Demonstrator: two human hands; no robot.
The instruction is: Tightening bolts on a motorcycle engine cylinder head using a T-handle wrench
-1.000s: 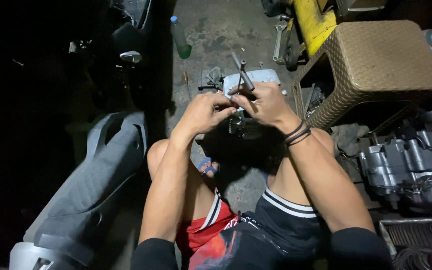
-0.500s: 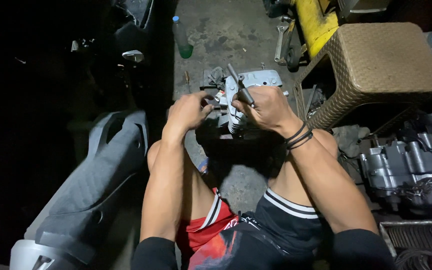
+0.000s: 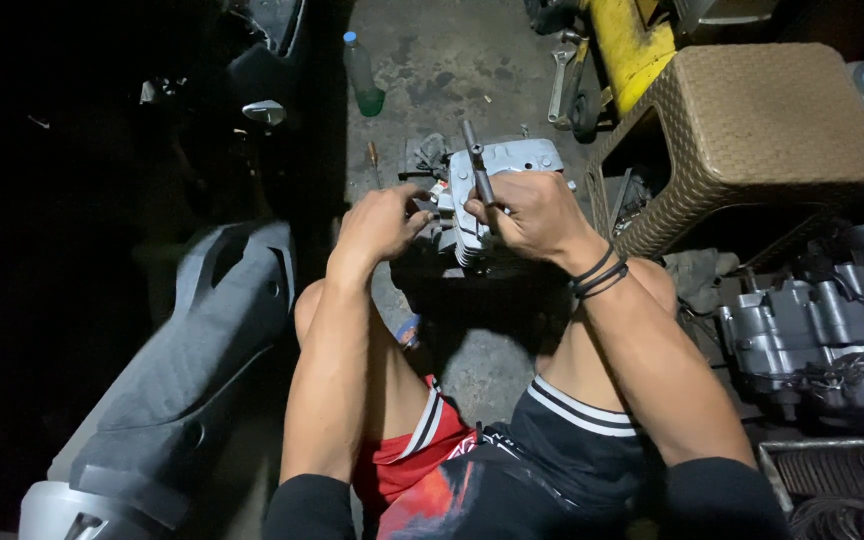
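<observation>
I sit on the floor with a finned grey metal engine part (image 3: 497, 175) between my knees. My right hand (image 3: 530, 213) is closed around a dark metal rod-shaped tool (image 3: 476, 160) that stands tilted over the part. My left hand (image 3: 382, 222) rests on the part's left side, its fingers curled against the fins. Black bands circle my right wrist.
A woven brown stool (image 3: 752, 130) stands at right, with a yellow machine (image 3: 637, 40) behind it. Grey engine casings (image 3: 812, 330) lie at far right. A green bottle (image 3: 362, 75) stands on the concrete floor. A dark scooter seat and body panel (image 3: 187, 370) lies at left.
My left hand has slid left, off the top of the part to its side. My right hand has kept its hold on the tool, which now stands more upright.
</observation>
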